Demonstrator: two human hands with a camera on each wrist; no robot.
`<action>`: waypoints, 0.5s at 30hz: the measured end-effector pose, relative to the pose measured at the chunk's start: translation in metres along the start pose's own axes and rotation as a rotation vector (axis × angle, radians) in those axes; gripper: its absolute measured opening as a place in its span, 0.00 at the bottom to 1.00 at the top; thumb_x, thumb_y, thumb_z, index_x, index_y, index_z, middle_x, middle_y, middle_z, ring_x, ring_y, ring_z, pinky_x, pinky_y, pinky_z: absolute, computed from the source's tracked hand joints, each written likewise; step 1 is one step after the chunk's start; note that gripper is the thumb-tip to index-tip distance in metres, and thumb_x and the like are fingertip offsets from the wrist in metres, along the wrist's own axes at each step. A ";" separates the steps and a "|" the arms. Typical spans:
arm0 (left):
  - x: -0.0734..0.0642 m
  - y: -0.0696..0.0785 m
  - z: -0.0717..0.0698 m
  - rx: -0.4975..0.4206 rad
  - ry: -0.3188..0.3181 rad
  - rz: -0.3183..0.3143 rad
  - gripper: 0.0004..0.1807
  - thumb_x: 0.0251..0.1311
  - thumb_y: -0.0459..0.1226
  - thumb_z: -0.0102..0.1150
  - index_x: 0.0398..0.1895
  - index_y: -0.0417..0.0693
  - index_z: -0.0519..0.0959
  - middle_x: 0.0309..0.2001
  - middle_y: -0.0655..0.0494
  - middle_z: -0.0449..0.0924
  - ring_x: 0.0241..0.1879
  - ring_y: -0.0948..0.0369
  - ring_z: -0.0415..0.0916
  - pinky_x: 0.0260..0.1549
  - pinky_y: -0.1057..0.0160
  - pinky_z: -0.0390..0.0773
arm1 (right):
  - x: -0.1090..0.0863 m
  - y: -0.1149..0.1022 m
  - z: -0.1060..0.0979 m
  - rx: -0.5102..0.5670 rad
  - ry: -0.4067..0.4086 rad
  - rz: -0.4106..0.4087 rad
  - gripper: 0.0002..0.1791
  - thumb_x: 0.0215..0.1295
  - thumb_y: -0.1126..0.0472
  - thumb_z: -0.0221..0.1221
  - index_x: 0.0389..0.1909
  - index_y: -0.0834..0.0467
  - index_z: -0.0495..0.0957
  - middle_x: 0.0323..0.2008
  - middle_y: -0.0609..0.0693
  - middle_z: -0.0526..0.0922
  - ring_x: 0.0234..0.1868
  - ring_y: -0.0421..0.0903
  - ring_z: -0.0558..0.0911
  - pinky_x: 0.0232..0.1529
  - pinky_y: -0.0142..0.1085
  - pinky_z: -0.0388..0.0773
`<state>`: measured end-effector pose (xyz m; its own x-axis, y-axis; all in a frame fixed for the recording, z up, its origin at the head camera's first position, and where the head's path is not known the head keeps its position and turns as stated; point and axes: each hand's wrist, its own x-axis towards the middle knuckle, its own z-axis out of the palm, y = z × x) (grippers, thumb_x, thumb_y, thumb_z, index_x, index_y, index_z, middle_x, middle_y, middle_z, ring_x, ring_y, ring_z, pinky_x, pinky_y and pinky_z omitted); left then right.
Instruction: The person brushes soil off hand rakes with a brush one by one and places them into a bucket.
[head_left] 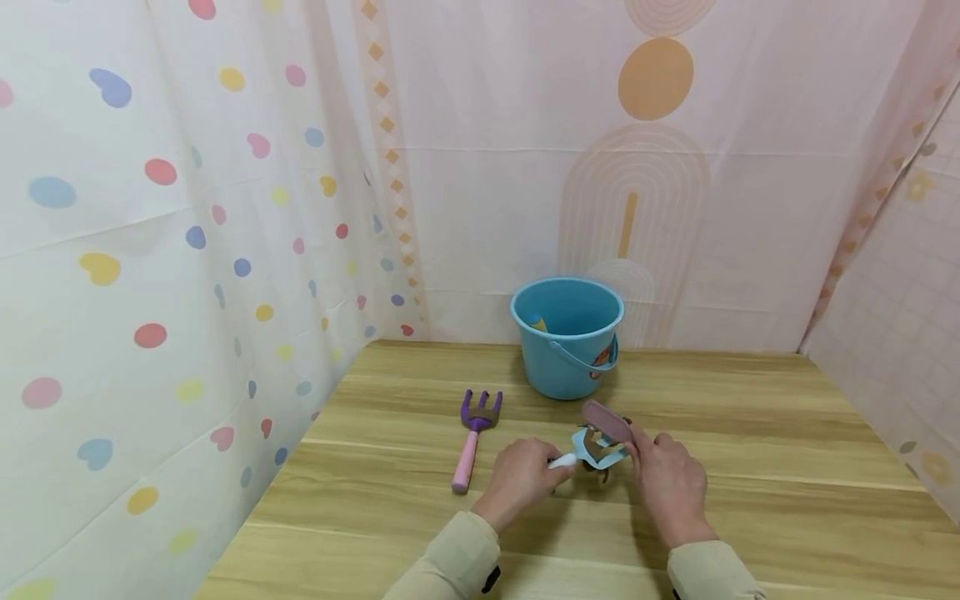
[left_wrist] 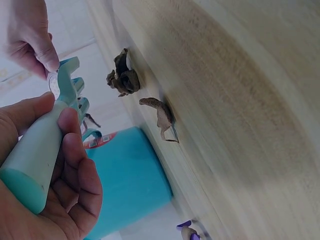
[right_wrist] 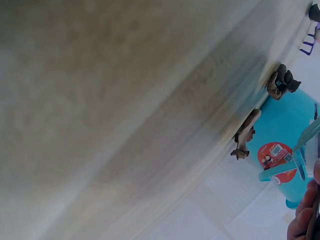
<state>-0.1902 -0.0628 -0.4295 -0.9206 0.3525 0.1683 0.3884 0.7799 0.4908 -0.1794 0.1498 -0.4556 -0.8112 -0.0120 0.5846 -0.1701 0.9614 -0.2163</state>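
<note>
My left hand grips the white handle of a light blue toy hand fork. In the left wrist view my fingers curl round that handle. My right hand holds a flat, rounded mauve piece close over the fork's prongs; its kind I cannot tell. Brown dried leaf pieces lie on the table under the fork, and another curled leaf lies beside them. Brown bits also show between the prongs in the head view.
A blue bucket with its handle down stands behind my hands, something yellow and blue inside. To the left a purple toy fork with a pink handle lies on the wooden table, brown matter across its tines. Patterned curtains hang around.
</note>
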 end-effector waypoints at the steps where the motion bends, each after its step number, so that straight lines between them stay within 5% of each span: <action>1: 0.000 0.000 0.000 -0.002 0.001 0.000 0.09 0.60 0.46 0.68 0.31 0.51 0.88 0.16 0.70 0.71 0.18 0.70 0.66 0.19 0.67 0.65 | 0.000 0.000 0.001 -0.011 0.007 -0.007 0.14 0.64 0.57 0.66 0.49 0.57 0.84 0.21 0.55 0.73 0.16 0.50 0.69 0.13 0.41 0.64; 8: 0.000 -0.001 0.001 0.000 0.003 0.000 0.09 0.59 0.46 0.68 0.29 0.51 0.88 0.16 0.70 0.70 0.18 0.69 0.65 0.18 0.68 0.64 | 0.002 0.001 0.001 -0.059 0.093 -0.060 0.13 0.62 0.58 0.67 0.46 0.56 0.85 0.20 0.56 0.73 0.17 0.53 0.72 0.12 0.41 0.64; 15: 0.000 -0.002 0.000 0.016 0.010 -0.006 0.09 0.58 0.45 0.69 0.31 0.51 0.88 0.16 0.70 0.72 0.18 0.70 0.65 0.17 0.68 0.64 | 0.005 -0.004 -0.001 0.058 0.187 -0.041 0.15 0.60 0.59 0.68 0.47 0.58 0.85 0.22 0.55 0.76 0.15 0.49 0.70 0.10 0.41 0.62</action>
<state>-0.1910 -0.0644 -0.4307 -0.9233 0.3426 0.1738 0.3832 0.7902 0.4782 -0.1819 0.1457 -0.4511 -0.6856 0.0055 0.7280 -0.2377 0.9435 -0.2309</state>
